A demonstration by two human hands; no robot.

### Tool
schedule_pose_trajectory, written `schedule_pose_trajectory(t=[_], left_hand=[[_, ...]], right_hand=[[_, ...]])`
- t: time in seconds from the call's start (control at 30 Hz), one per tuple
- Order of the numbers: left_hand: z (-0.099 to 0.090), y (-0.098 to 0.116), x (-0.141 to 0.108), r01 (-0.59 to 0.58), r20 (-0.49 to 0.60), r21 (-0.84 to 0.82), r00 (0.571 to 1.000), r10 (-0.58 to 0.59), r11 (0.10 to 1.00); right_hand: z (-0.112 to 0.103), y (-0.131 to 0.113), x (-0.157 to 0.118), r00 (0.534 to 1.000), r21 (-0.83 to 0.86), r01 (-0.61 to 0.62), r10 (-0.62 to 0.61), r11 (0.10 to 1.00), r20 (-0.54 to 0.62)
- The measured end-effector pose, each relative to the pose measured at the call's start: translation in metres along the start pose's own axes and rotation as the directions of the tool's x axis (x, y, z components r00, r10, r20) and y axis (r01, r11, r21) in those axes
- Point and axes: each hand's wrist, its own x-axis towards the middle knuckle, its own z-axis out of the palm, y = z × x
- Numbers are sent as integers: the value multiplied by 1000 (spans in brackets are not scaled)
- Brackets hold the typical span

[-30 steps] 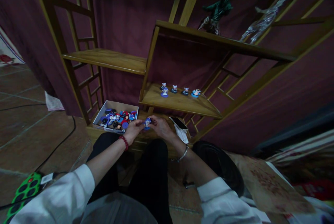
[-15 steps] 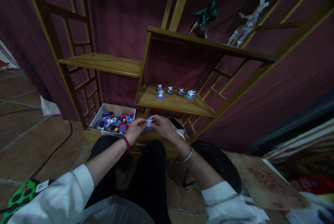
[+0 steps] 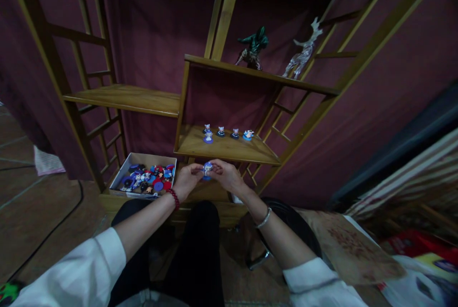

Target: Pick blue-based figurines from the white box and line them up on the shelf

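Between my two hands is a small purple-and-white figurine (image 3: 207, 170), upright on a blue base. My left hand (image 3: 187, 179) pinches its left side, and the fingers of my right hand (image 3: 225, 174) grip its right side. Just beyond, on the low middle shelf (image 3: 229, 148), several small figurines stand in a row; a purple one (image 3: 208, 137) is in front at the left end, and one on a light-blue base (image 3: 248, 134) is at the right end. Left of my left hand, a white cardboard box (image 3: 116, 179) holds a jumble of figurines and round bases.
A dark green figure statue (image 3: 255, 47) and a clear deer statue (image 3: 303, 54) stand on the upper shelf (image 3: 261, 74). A wooden left shelf (image 3: 123, 98) overhangs behind the box. A black round stool (image 3: 289, 223) is by my right forearm.
My view has turned slightly to the right and up, so the shelves sit further left and lower. Both hands still hold the figurine in front of me; the row on the shelf looks the same.
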Motion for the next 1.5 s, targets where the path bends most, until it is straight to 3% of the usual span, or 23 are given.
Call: schedule_pose_trajectory(t=[0.17,0.4,0.77,1.0,1.3,1.4,1.5], left_hand=[[12,3,7,-29,15,2,999,29,1000],[26,5,13,-50,25,36,998,50,998],[45,16,25,-24,124,-57,992,31,998],[57,19,42,-57,78,-10,995,58,998],[53,5,72,-182,13,289,982,186,940],[49,14,71,-224,10,474,969,249,852],[44,23,68,-295,43,689,928,370,661]], right_hand=[[-12,7,2,998,-56,3,-6,998,-64],[-21,13,3,997,151,-77,79,985,-7],[-41,6,13,989,220,-130,143,967,-46],[-52,8,25,980,289,-157,185,945,-72],[-61,17,43,970,257,-185,218,949,-109],[-63,24,52,965,243,-185,223,952,-140],[-65,32,60,954,240,-201,245,950,-171]])
